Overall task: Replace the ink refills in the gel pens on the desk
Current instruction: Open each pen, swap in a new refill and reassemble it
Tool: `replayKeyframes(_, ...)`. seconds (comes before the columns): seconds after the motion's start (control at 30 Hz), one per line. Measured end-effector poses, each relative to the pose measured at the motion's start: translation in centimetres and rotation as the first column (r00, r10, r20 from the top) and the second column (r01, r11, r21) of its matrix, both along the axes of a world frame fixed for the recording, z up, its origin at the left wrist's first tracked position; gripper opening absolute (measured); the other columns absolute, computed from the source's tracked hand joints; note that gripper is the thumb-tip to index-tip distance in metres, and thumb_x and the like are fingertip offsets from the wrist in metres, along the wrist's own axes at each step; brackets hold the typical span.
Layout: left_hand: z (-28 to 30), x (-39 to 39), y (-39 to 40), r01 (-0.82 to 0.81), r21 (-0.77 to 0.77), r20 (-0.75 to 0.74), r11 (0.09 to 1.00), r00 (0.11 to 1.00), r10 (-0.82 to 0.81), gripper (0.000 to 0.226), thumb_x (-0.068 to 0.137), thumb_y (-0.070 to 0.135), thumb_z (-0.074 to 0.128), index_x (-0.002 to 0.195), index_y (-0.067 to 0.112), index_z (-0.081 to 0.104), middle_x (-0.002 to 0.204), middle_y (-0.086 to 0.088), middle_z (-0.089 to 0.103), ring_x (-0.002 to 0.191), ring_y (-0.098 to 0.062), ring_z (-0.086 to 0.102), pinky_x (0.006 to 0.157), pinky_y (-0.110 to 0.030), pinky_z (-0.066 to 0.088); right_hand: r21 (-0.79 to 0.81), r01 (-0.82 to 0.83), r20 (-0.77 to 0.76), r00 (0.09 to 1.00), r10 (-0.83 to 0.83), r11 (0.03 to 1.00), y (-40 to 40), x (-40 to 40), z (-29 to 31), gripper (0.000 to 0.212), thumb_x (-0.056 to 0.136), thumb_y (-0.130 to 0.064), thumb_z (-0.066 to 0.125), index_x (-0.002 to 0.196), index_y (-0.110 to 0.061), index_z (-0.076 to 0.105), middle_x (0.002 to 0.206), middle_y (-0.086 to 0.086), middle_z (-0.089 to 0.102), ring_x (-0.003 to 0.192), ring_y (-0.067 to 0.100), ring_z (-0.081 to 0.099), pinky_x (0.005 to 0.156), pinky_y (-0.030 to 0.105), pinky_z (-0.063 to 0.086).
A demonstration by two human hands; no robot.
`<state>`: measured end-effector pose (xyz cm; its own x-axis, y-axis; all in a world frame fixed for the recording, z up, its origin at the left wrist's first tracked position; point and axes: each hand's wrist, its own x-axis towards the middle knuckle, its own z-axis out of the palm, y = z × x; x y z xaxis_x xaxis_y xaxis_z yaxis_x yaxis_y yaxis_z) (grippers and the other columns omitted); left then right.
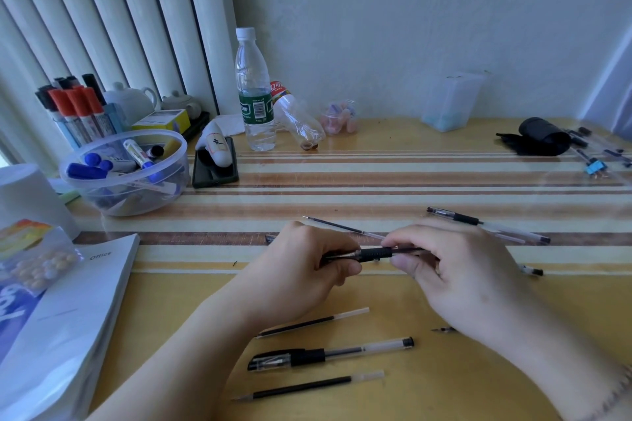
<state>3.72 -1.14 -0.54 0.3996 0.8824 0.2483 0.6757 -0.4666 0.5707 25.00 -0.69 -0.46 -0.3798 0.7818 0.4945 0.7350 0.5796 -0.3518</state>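
Pen in work: gel pen (374,254) held level just above the table (376,174), mid-frame.
Left hand (301,270): curled around the cap end.
Right hand (458,280): pinching the barrel beside the black grip.
Risk: twisting off-axis could bend the refill inside or cross the thread.
Loose parts: small tip (444,329) by the right wrist could get swept off; spare refills (313,322) may be confused with used ones.

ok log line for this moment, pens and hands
left hand: grips pen | right hand: grips same pen | desk: capped pen, loose refill
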Motion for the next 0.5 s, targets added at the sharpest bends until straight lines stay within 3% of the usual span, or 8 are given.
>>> replayKeyframes(0.5, 0.67, -0.38, -0.26, 0.025, 0.006, -0.024, 1.0, 0.999, -0.025, 0.024, 0.089, 0.013, 0.064, 0.065, 0.015, 0.059, 0.051, 0.005, 0.051, 0.049, -0.01, 0.042, 0.049, -0.01, 0.028, 0.033, -0.033, -0.04, 0.999, 0.034, 0.999, -0.28, -0.93, -0.41, 0.013, 0.076, -0.027, 0.066, 0.086, -0.027, 0.075, 0.072, -0.017, 0.069, 0.061, 0.012, 0.064, 0.052, 0.035, 0.053)
